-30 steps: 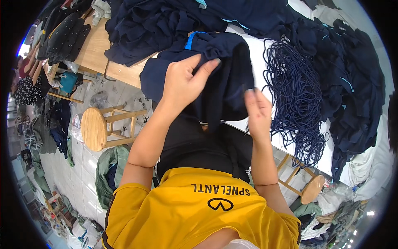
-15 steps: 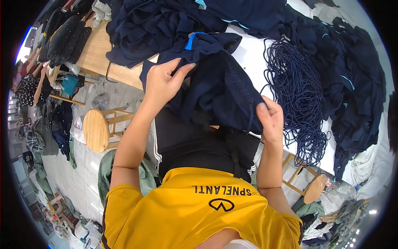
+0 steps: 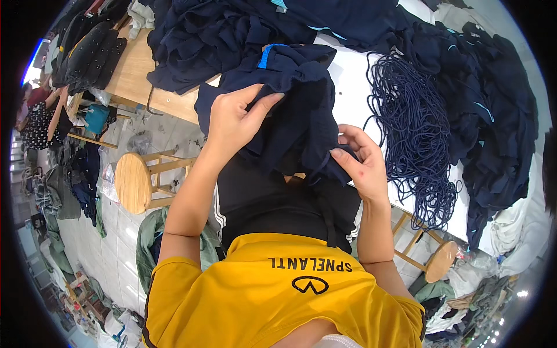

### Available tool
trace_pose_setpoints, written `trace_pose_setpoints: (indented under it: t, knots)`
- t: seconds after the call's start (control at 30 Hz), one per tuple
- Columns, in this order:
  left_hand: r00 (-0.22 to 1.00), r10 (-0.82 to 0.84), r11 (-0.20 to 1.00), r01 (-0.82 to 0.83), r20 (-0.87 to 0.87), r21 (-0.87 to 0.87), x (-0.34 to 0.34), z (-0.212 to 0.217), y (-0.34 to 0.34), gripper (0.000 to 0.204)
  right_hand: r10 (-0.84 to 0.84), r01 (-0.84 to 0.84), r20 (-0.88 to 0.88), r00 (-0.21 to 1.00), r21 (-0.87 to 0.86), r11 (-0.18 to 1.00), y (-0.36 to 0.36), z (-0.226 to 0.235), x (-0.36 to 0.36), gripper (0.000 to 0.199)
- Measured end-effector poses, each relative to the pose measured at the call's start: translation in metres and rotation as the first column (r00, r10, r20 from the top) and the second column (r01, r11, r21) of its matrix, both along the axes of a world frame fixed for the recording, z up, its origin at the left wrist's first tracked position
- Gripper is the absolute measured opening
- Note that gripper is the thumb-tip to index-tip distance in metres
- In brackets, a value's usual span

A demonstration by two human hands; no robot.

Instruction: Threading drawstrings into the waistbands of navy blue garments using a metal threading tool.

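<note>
A dark navy garment hangs bunched over the table's near edge and above my lap, with a bright blue strip near its top. My left hand pinches a fold of it between thumb and fingers. At the garment's right edge, my right hand has its thumb on the cloth and its fingers curled loosely, partly behind the edge. A large bundle of navy cords lies on the white tabletop just beyond my right hand.
Navy garments are heaped at the back left and far right of the table. A round wooden stool stands at left, another stool at lower right. People are at the far left.
My right hand has moved left and slightly up along the garment, its fingers looser. The stretched right side of the cloth has slackened and drawn inward. My left hand has shifted slightly right.
</note>
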State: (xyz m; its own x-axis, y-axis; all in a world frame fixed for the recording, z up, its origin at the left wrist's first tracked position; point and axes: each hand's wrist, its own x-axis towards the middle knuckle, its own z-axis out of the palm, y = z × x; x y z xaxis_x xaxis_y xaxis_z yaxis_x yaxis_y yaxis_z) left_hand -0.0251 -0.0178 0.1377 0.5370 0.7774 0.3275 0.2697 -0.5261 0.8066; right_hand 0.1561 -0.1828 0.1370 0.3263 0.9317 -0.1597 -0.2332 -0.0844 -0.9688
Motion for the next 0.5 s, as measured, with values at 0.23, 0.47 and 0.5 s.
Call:
trace_pose_setpoints:
  t: [0.23, 0.47, 0.5]
  knots:
    - [0.988, 0.116, 0.986, -0.127, 0.103, 0.111, 0.007, 0.005, 0.0, 0.015, -0.027, 0.028, 0.203, 0.979, -0.004, 1.0, -0.004, -0.008, -0.001, 0.011]
    - [0.975, 0.206, 0.97, -0.193, -0.079, 0.151, 0.003, -0.02, 0.013, 0.022, -0.215, 0.19, 0.141, 0.967, 0.172, 0.967, -0.015, -0.022, -0.014, 0.026]
    - [0.977, 0.196, 0.975, -0.185, -0.083, 0.121, 0.003, -0.021, 0.013, 0.022, -0.175, 0.144, 0.145, 0.974, 0.201, 0.969, -0.018, -0.024, -0.013, 0.023]
